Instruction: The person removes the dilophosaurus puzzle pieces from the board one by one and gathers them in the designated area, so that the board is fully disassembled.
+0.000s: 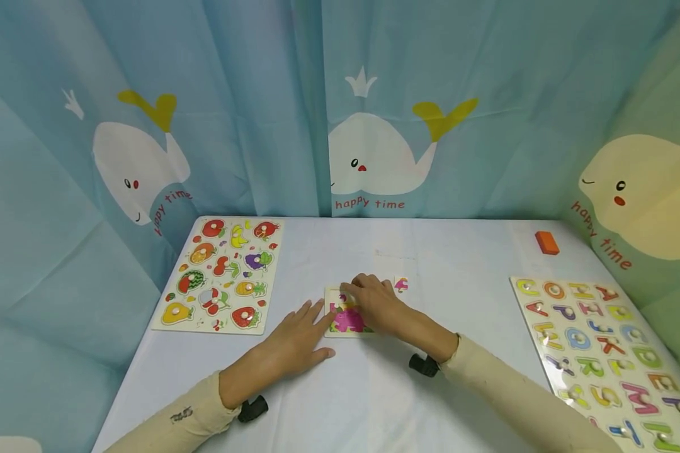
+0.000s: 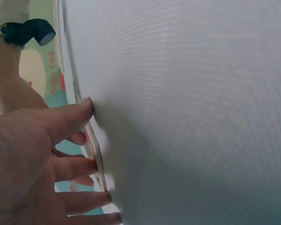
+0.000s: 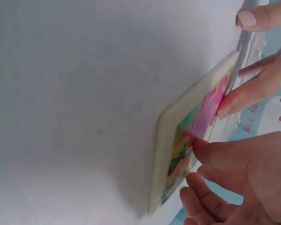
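Left hand (image 1: 294, 341), fingers straight, touches the flat rectangular puzzle (image 1: 348, 321); right hand (image 1: 378, 303): grip unclear.

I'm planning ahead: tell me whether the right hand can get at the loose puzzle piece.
Likely yes: the loose puzzle piece lies on the table beside the right hand, nothing visible between, though that hand is busy at the puzzle board.

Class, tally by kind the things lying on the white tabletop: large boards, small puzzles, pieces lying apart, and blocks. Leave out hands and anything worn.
Large boards: 2 (fruit board, letter board)
Small picture puzzle: 1
Separate puzzle piece: 1
Orange-red block: 1
Total: 5
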Motion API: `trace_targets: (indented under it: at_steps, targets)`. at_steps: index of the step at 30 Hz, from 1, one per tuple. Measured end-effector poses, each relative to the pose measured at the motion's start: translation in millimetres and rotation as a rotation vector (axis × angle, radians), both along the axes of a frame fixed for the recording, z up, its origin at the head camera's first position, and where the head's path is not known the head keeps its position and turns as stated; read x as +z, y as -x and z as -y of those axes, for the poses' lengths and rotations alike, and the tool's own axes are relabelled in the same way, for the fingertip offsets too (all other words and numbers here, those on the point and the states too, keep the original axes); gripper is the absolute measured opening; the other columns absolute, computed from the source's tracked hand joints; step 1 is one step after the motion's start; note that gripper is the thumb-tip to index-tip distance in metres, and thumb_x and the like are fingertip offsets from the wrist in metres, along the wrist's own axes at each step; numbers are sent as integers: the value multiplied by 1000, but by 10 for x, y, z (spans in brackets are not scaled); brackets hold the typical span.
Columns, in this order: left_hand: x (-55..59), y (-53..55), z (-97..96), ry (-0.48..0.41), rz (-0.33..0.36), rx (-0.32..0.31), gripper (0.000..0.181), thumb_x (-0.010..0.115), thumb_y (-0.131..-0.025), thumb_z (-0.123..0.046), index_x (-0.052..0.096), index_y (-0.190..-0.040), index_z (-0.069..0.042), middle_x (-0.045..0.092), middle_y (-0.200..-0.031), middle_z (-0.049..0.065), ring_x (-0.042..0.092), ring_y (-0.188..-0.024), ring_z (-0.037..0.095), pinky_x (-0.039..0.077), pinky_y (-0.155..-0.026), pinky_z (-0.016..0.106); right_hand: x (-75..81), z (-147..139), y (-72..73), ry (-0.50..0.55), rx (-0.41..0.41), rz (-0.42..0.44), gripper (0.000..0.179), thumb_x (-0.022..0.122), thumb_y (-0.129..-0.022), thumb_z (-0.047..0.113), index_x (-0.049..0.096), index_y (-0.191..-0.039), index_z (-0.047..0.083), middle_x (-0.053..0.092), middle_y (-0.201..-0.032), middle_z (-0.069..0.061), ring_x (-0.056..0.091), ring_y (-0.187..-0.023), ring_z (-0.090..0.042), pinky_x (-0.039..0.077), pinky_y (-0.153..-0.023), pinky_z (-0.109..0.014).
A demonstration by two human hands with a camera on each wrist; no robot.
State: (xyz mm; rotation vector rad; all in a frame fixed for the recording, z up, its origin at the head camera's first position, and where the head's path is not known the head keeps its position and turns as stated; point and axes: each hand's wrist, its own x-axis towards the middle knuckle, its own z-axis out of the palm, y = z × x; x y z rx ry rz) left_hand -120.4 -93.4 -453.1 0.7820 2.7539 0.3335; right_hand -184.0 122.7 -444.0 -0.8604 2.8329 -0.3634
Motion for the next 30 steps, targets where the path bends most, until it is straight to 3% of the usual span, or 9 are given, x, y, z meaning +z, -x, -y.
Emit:
trace_targets:
  at_steps: [9, 17, 23, 30]
  targets:
    - [-10, 5, -3, -2, 0, -2, 72, 68, -102, -47, 47, -159, -9, 35, -169, 21, 34, -155, 44, 39, -120, 60, 36, -5, 43, -44, 19, 53, 56, 76, -96, 8, 60, -149, 12, 58, -132, -14, 52, -122, -32, 43, -88, -44]
    - [22, -7, 1, -14, -19, -10, 70, 69, -102, -43, 47, -158, -7, 38, -167, 23, 37, -153, 46, 42, -118, 60, 27, -40, 18, 4, 25, 17, 48, 75, -96, 5, 66, -142, 13, 57, -128, -11, 51, -119, -29, 42, -86, -43]
    - [12, -2, -2, -8, -19, -8, 70, 68, -102, -45, 47, -159, -8, 37, -167, 22, 37, -153, 45, 41, -118, 60, 26, -51, 36, 64, -26, 25, 48, 79, -92, 6, 68, -137, 17, 59, -127, -12, 53, -117, -30, 41, -81, -39]
    - [-8, 8, 2, 2, -9, -4, 72, 67, -103, -47, 46, -160, -9, 35, -168, 21, 35, -155, 44, 40, -119, 61, 18, -101, 116, 132, -18, 130, 47, 75, -95, 1, 66, -138, 16, 59, -127, -14, 59, -113, -28, 54, -92, -40]
